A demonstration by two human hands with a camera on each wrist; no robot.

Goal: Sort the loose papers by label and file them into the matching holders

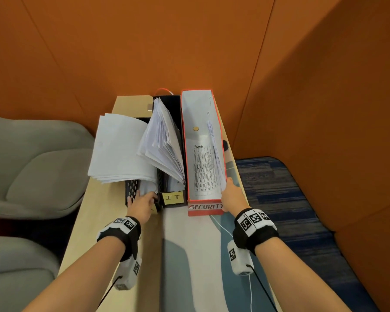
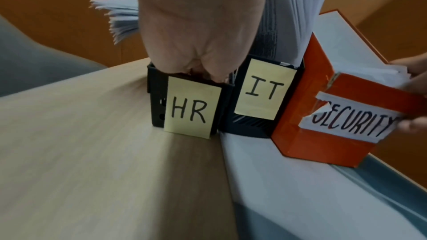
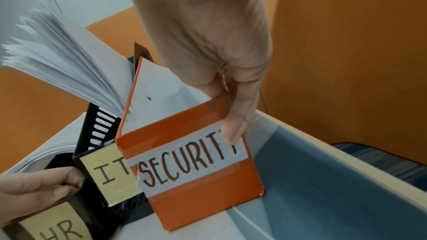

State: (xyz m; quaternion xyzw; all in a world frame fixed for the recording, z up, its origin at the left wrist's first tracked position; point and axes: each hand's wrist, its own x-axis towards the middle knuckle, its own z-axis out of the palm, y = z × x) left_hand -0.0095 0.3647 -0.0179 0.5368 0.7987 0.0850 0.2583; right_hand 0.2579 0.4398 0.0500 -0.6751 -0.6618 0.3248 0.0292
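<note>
A: What crowds the orange cardboard SECURITY holder [image 1: 205, 208]?
B: Left of it, the black plastic IT holder [image 1: 171, 200] fans white papers [image 1: 164, 143] over its rim. Further left, the left hand [image 1: 142, 202] curls on the black HR holder [image 2: 159, 98].
A: And the right hand [image 1: 232, 197]?
B: It pinches sheets [image 1: 216, 158] against the SECURITY holder's right wall.

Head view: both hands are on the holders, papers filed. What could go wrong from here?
1. The HR papers fan far out over the HR holder; if the left hand shifts it, they may spill.
2. The SECURITY holder stands near the table edge; a push from the right hand could tip it off.
</note>
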